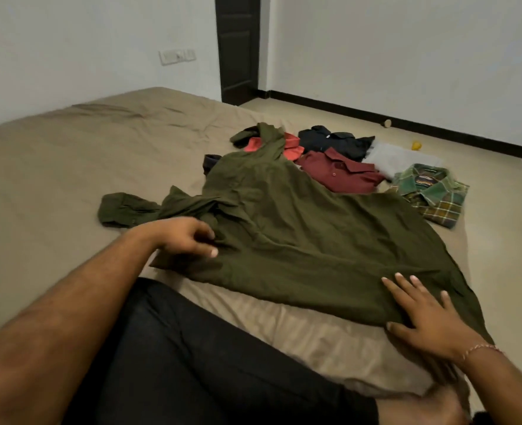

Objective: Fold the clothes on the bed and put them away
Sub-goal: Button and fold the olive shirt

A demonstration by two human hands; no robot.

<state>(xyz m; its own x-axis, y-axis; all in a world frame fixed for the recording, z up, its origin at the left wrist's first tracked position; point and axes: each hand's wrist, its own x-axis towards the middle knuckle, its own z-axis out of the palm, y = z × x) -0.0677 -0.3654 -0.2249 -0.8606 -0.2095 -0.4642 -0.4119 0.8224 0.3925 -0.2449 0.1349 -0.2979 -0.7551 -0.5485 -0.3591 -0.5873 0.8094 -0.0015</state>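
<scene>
Left hand (189,239) curled, fingers bent; right hand (428,320) flat, fingers spread.

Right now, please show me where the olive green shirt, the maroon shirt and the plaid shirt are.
olive green shirt (299,240), head view, middle of its body.
maroon shirt (339,174), head view, chest below the collar.
plaid shirt (437,194), head view, panel below the collar.

We are finding no text sharp enough to read. We are seeing only a dark neck label with blurred orange marks inside the collar of the green plaid flannel shirt (431,194), and its lettering is staying illegible.
</scene>
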